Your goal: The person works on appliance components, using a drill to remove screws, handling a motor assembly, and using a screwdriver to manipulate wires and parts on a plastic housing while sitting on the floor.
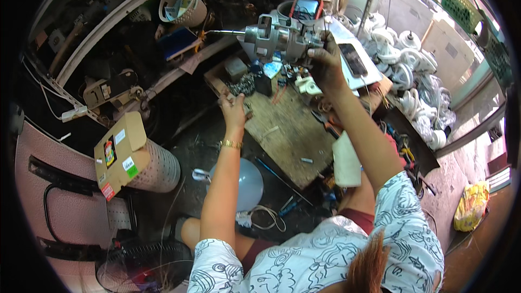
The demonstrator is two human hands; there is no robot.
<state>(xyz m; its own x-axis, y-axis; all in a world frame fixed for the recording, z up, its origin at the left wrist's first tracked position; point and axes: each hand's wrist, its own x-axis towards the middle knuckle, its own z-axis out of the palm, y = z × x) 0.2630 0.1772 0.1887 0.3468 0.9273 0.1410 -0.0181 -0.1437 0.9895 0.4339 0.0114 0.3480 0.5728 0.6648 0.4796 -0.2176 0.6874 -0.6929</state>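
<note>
My right hand (327, 65) is wrapped round the right end of a grey metal electric fan motor (274, 38). The motor is held up above the far end of the wooden workboard (287, 135), its long thin shaft (225, 32) pointing left. Lower and to the left, my left hand (233, 111) is raised by the board's left edge with its fingers bent. A small brownish piece shows at its right side, too small to name. A dark coil of wire or chain (242, 85) lies just beyond that hand, and small parts lie under the motor.
A phone (354, 59) rests on a white surface at the right, near pliers (325, 123). White fan parts (404, 59) are piled beyond. At left stand a perforated bin (163, 168) with a cardboard box (122, 154), and a fan guard (144, 266). A screwdriver (282, 180) lies near my knees.
</note>
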